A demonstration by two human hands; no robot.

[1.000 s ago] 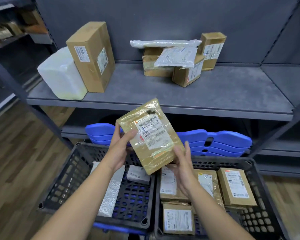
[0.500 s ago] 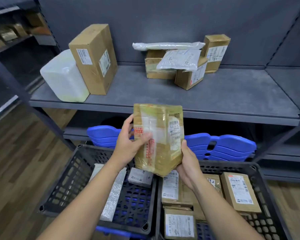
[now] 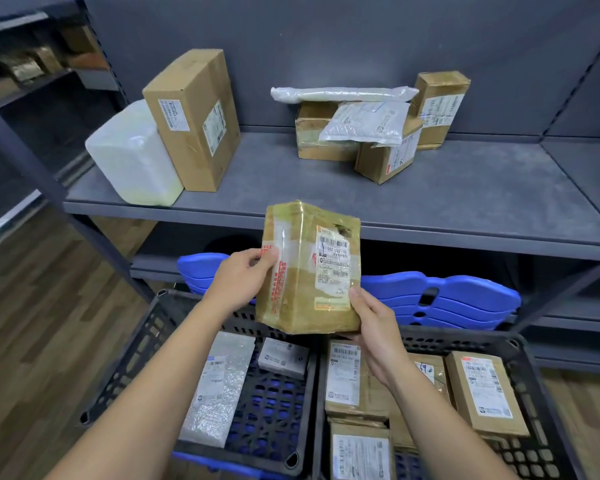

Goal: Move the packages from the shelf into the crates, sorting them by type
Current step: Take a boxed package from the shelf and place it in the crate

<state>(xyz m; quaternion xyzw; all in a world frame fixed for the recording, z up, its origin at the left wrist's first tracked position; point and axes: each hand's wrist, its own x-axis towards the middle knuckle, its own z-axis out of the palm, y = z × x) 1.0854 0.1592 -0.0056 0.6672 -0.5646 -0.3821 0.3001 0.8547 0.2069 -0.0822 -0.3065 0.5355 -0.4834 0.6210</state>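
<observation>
Storage bay: grey metal shelving [image 3: 430, 202] on a wood-look floor [image 3: 32, 323].
The shelving is backed by a dark grey panel [image 3: 326, 46] and framed by slotted uprights [image 3: 28, 159]. A lower tier [image 3: 153, 266] is seen in shadow beneath the main board. A second rack [image 3: 32, 84] is glimpsed at far left, blurred. The floor is laid in brown planks; a pale strip [image 3: 11, 216] is noted along its left edge. Light is spread evenly.

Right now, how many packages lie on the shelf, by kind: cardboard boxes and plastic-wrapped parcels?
Cardboard boxes: 4 (tall box, rear box, front box, right box)
Plastic-wrapped parcels: 3 (white block, long roll, grey mailer)
Total: 7
</observation>
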